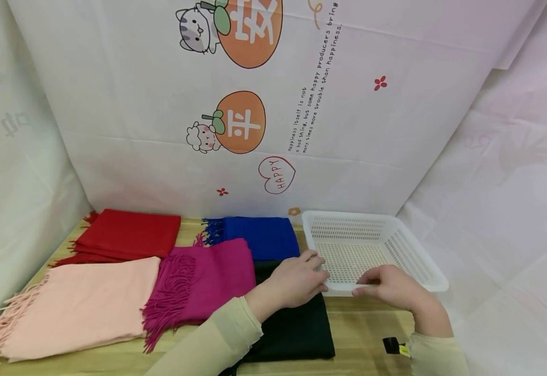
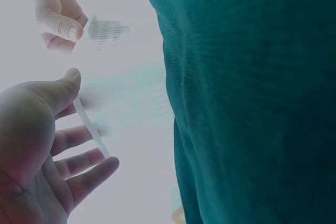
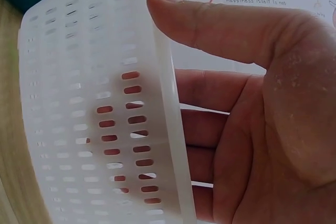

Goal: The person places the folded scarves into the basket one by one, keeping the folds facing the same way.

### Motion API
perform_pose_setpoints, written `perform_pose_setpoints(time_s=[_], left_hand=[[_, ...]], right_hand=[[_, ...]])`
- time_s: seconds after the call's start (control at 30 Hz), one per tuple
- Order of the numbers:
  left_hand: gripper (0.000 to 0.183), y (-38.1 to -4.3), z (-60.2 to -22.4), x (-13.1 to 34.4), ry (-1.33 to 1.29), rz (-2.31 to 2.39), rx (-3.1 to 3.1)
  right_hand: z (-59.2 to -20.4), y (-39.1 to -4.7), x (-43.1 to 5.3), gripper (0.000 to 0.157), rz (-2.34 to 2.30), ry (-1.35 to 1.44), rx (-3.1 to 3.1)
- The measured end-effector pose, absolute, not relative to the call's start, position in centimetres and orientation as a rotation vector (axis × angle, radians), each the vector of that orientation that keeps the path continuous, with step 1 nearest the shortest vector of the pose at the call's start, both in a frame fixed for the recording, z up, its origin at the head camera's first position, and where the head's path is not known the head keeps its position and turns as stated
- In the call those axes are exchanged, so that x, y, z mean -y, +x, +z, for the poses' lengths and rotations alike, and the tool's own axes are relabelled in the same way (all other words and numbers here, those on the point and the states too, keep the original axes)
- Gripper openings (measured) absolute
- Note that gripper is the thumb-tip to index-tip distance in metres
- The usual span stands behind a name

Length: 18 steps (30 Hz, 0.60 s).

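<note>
A white perforated plastic basket (image 1: 414,245) sits at the right of the wooden table, against the back sheet. My left hand (image 1: 297,279) grips its rim at the near left corner; in the left wrist view the thumb and fingers lie on either side of the rim (image 2: 92,127). On the near side, my right hand (image 1: 391,287) pinches the rim, with thumb outside and fingers inside, seen through the slots in the right wrist view. Under my left forearm lies a folded dark green scarf (image 1: 297,334), which fills the right of the left wrist view.
Left of the basket lie a folded blue scarf (image 1: 264,237), a magenta fringed scarf (image 1: 223,279), a red scarf (image 1: 129,232) and a pale pink one (image 1: 90,303). A small black item (image 1: 391,345) with a yellow label is beside my right sleeve. Printed white sheets (image 1: 348,115) wall the table.
</note>
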<state>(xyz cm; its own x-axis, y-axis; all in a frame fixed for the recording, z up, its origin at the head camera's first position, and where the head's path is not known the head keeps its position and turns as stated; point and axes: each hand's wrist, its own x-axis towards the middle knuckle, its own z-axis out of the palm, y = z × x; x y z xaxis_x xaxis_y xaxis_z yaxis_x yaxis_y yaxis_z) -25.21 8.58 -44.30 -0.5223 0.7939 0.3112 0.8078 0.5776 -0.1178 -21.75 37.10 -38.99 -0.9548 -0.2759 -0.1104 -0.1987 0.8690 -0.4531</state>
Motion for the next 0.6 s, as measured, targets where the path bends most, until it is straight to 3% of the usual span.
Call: perform_pose_setpoints(time_s=[0.6], left_hand=[[0.036,-24.48,-44.1,-8.8,-1.317,0.005,2.457]], right_hand=[[-38.41,-21.18,-36.96,0.021,-0.688,-0.366,-2.792]])
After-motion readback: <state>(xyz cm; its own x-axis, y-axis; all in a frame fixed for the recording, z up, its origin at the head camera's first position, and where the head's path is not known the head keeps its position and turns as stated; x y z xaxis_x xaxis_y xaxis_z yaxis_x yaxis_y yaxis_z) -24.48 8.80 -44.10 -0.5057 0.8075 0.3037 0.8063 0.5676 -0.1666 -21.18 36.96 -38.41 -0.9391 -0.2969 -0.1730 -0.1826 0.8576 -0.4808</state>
